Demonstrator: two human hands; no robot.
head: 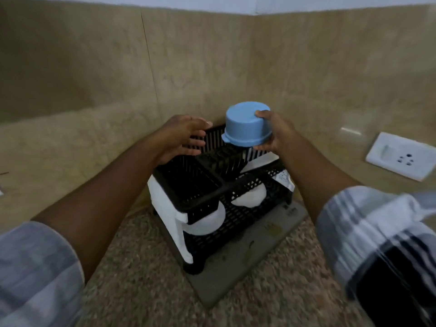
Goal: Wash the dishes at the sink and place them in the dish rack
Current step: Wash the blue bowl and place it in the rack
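Note:
A two-tier black and white dish rack (pixel 188 185) stands in the corner of the speckled counter. My right hand (pixel 273 133) grips a blue bowl (pixel 245 126) turned upside down, held over the far right of the rack's top tier. To the left of the bowl, my left hand (pixel 181 138) hovers over the top tier with fingers spread, holding nothing. White dishes (pixel 247 197) sit on the lower tier, partly hidden by the top tier.
A grey drip mat (pixel 247 263) lies under the rack. Beige tiled walls meet in a corner just behind the rack. A white wall socket (pixel 401 156) is on the right wall. The sink is out of view.

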